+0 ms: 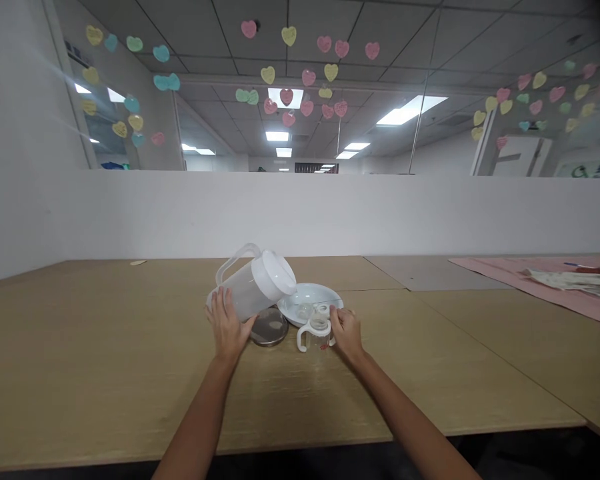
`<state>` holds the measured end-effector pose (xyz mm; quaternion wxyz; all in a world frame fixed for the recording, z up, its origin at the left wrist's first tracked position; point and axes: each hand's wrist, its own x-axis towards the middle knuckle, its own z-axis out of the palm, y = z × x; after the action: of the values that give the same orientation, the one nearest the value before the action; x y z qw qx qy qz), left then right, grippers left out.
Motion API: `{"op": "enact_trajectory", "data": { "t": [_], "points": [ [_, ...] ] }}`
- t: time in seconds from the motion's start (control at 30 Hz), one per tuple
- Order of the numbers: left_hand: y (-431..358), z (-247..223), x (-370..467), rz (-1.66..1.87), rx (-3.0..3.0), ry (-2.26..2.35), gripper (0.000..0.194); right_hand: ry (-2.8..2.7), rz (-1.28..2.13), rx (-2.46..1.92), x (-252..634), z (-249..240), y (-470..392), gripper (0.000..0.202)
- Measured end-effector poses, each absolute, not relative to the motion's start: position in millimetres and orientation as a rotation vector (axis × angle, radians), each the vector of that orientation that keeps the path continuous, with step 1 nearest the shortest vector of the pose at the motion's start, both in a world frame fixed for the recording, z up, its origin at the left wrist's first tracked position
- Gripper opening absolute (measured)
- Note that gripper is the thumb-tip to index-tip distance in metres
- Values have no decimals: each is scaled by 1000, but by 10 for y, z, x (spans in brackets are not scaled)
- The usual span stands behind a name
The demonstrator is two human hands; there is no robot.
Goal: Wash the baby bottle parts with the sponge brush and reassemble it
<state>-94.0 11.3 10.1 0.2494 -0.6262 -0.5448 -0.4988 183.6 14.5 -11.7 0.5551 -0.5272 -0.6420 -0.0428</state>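
My left hand is wrapped round the body of a translucent white pitcher. The pitcher is tilted to the right, its lidded end raised near a white bowl. In front of the bowl stands a small clear baby bottle with white handles and an uncovered top. My right hand is closed on the bottle's right handle. Small white and clear parts lie in the bowl, too small to name. A round metal lid or plate rests on the table below the pitcher.
The wooden table reaches back to a white wall with glass above, dotted with heart-shaped notes. A pink cloth with a patterned fabric lies at the far right. A small flat piece sits at the back left.
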Motion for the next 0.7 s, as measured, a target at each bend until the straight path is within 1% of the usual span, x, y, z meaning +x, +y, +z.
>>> {"op": "enact_trajectory", "data": {
  "t": [0.17,0.23,0.3,0.47,0.7],
  "points": [
    [123,70,-899,-1492,-1689,-1496,104,-1511,-97,-1247,1839,-125,142,50],
    [121,63,-893,-1514,-1704,-1497,107,-1514,-94,-1249,1842,-130,147,51],
    [119,60,-898,-1508,-1721,-1455,106,-1520,-89,-1250,1843,-136,154,51],
    [111,66,-920,-1405,-1828,-1259,96,-1525,-80,-1255,1832,-138,161,51],
    [91,99,-898,-1355,-1897,-1175,87,-1528,-95,-1259,1823,-136,167,50]
  ]
}}
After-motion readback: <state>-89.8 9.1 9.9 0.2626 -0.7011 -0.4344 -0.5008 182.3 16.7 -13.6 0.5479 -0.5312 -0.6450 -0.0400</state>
